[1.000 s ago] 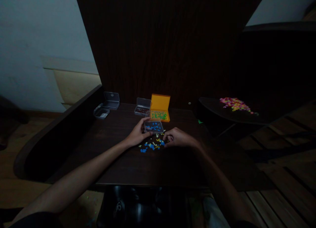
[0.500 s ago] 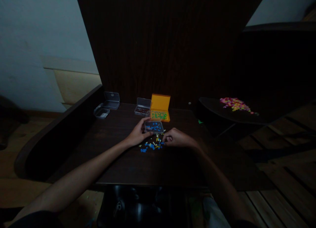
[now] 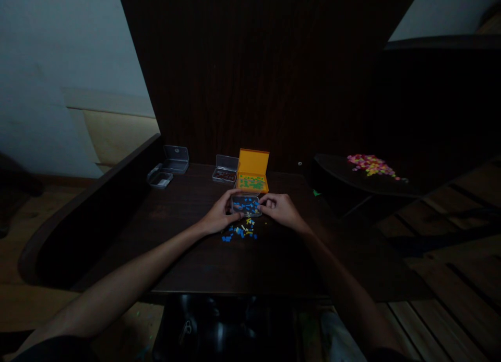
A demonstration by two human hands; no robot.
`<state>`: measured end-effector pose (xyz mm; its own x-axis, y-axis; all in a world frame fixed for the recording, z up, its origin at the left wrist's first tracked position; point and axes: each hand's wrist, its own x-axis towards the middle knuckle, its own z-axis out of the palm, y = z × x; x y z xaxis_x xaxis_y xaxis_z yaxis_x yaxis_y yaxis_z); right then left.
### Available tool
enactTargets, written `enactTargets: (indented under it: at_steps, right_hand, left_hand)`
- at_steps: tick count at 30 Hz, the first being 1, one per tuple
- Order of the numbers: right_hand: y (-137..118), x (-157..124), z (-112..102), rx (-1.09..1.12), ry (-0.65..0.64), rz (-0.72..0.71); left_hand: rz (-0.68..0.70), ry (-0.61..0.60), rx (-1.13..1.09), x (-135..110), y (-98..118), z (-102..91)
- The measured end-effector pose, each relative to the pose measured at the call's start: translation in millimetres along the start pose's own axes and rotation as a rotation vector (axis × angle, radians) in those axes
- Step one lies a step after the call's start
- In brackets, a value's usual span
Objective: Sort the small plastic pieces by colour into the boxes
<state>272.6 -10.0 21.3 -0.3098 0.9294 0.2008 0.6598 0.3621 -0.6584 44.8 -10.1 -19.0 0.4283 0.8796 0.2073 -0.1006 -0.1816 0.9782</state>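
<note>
A small clear plastic box [image 3: 246,205] with blue pieces in it sits on the dark table [image 3: 188,257]. My left hand [image 3: 217,215] grips its left side with curled fingers. My right hand [image 3: 278,209] is at its right edge, fingers pinched together; what they hold is too small to make out. A scatter of small blue, yellow and white pieces [image 3: 240,231] lies on the table just in front of the box, between my wrists.
An open orange box [image 3: 252,177] with green pieces stands just behind. Two clear boxes [image 3: 225,170] [image 3: 176,160] and a small tray [image 3: 160,179] sit at the back left. A pink and yellow pile [image 3: 371,165] lies on a dark surface to the right.
My right hand has lifted from the loose pieces on the table and moved up to the right edge of the clear box. My left hand has stayed on the box.
</note>
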Motion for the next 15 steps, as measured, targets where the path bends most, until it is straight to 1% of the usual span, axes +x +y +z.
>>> enactTargets:
  at_steps: [4,8,11,15]
  right_hand:
    - [-4,0,8,-0.223,0.058,0.039]
    - [-11,-2,11,-0.355,0.06,0.097]
    - [-13,-3,11,-0.358,0.037,0.093]
    - [-9,-3,9,-0.289,0.046,0.036]
  left_hand:
    - [0.018,-0.013,0.017,-2,-4,1.3]
    - [0.029,-0.021,0.017,-3,-2,2.8]
    - [0.018,-0.026,0.014,-3,1,3.5]
    - [0.017,-0.015,0.025,-2,1,2.7]
